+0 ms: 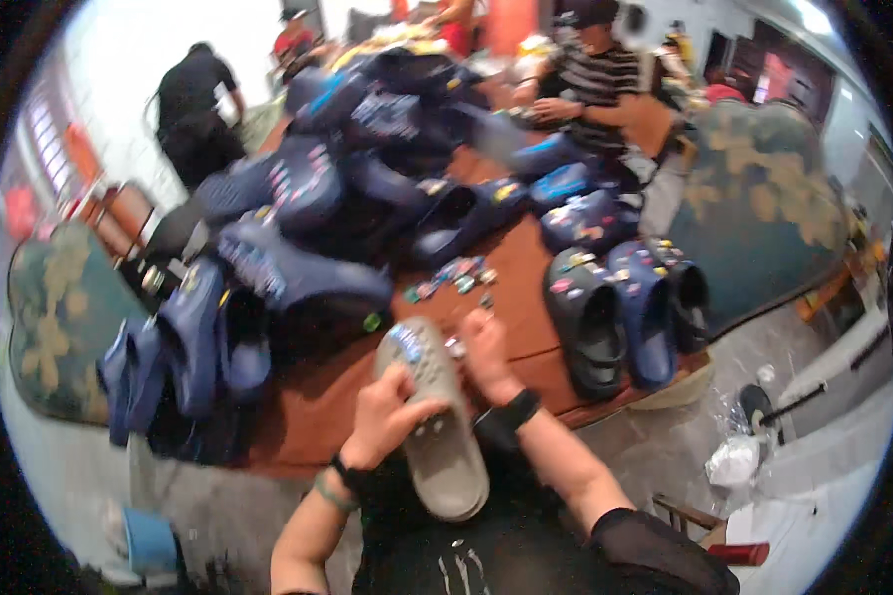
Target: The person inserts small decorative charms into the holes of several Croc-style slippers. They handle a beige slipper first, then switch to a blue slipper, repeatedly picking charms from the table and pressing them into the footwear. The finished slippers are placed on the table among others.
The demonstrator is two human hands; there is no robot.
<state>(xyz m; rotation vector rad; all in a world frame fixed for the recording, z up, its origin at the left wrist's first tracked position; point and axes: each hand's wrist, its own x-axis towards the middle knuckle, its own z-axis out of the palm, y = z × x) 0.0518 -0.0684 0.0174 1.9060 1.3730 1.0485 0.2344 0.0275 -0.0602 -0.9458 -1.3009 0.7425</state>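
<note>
My left hand (385, 412) grips a beige clog (449, 466) by the side of its upper, fingers near the vent holes and thumb at the foot opening. The clog's toe points away from me, with a blue-and-white decoration (408, 343) on it. Just right of the toe, my right hand (487, 349) is closed, fingers curled; something small and shiny shows beside it, too blurred to name. Beyond both hands, small colourful shoe charms (454, 278) lie in a loose pile on the brown tabletop (511, 288).
Dark blue clogs (308, 188) are heaped across the far side. More clogs stand in rows at the left (191, 327) and the right (645, 307), some with charms. A person in a striped top (600, 89) works across the table. Patterned dark green upholstery (754, 218) stands right.
</note>
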